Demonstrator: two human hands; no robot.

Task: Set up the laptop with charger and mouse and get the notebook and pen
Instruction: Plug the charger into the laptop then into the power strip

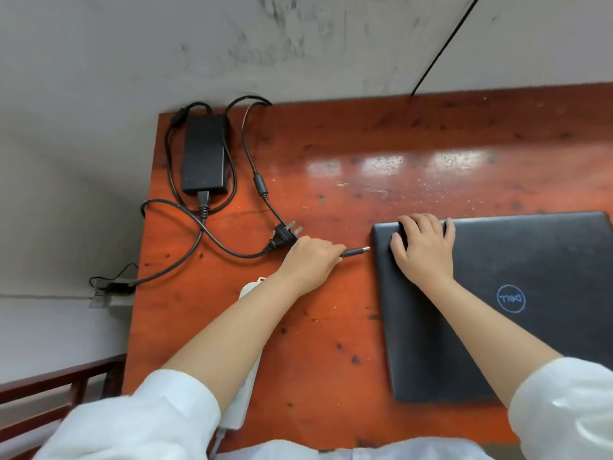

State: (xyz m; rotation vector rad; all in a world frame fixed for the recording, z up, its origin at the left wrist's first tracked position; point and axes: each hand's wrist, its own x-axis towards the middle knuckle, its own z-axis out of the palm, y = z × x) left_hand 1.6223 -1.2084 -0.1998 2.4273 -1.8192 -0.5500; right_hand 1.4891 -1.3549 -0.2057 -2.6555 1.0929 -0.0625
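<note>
A reddish-brown wooden counter (331, 327) with dark knots and a scuffed, glossy top fills the middle and right, with pale patches of reflected light on its far part. Beyond its far and left edges lies a grey floor (166, 44), smudged with dark marks at the far side, and a thin black line (444, 48) runs slantwise across it at far right. At near left, dark wooden rails (49, 393) show beside the counter.

Both arms wear white sleeves (159, 416) pushed up near the elbows, forearms bare.
</note>
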